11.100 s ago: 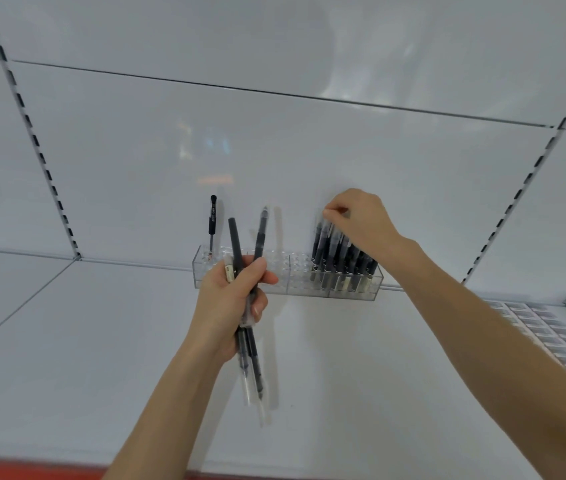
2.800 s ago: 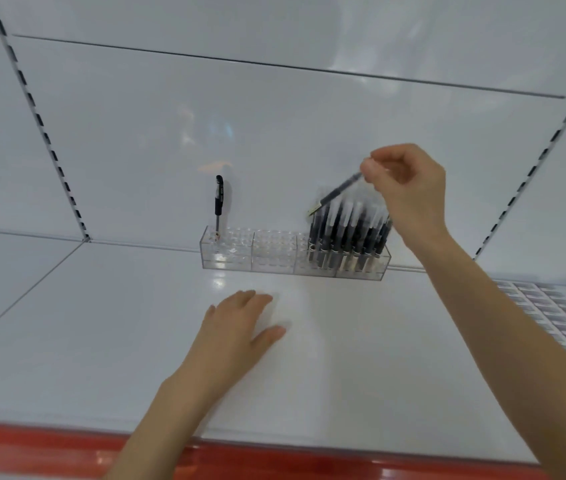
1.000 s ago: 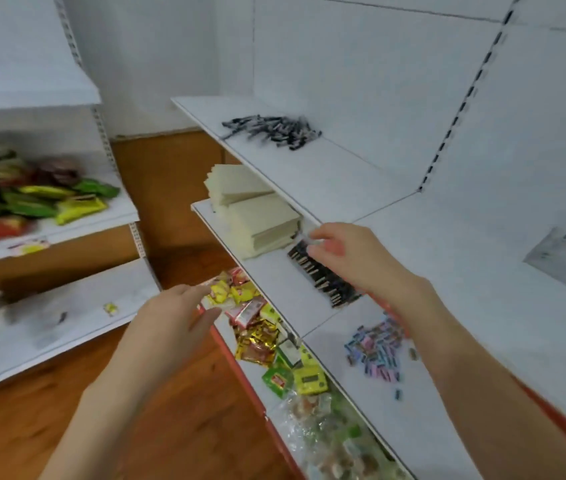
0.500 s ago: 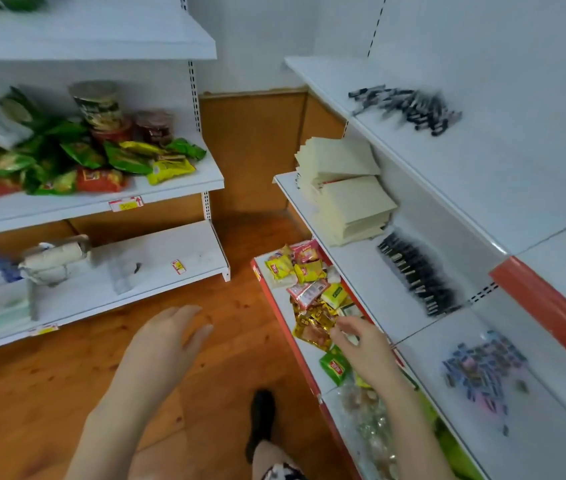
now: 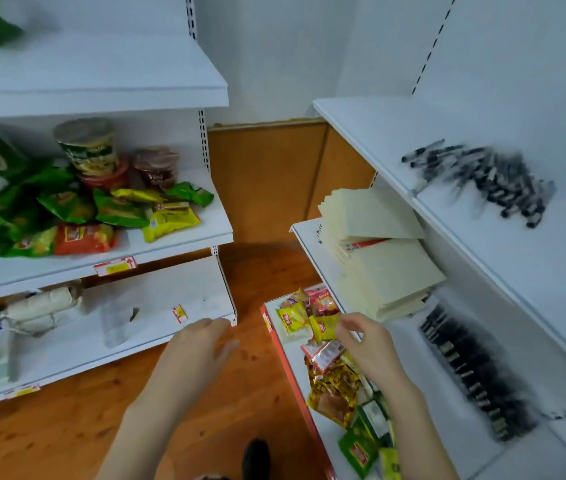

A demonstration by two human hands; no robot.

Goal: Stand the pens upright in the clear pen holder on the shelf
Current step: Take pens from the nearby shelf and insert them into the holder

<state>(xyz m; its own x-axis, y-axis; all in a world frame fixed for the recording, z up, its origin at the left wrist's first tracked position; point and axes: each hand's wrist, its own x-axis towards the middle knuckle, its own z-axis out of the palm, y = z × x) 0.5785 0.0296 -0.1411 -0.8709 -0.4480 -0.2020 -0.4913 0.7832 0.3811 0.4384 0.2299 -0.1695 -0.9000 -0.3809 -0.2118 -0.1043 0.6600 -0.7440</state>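
Observation:
A loose pile of black pens (image 5: 485, 178) lies on the upper white shelf (image 5: 371, 133) at the right. A row of dark pens (image 5: 471, 368) lies on the shelf below it. The clear pen holder is out of view. My left hand (image 5: 195, 355) hangs over the wooden floor with relaxed fingers and holds nothing. My right hand (image 5: 368, 344) hovers above the snack packets on the lowest right shelf, fingers loosely curled, holding nothing. Both hands are well below and left of the pen pile.
Stacks of cream paper pads (image 5: 378, 251) sit on the middle right shelf. Snack packets (image 5: 330, 355) cover the red-edged bottom shelf (image 5: 285, 368). A second shelving unit (image 5: 157, 237) on the left holds green bags and cups. Wooden floor (image 5: 67, 434) lies between them.
My view has swung away from the pen holder to the left and down. Both hands have lowered, empty. In the last half second the right hand rose slightly over the snacks.

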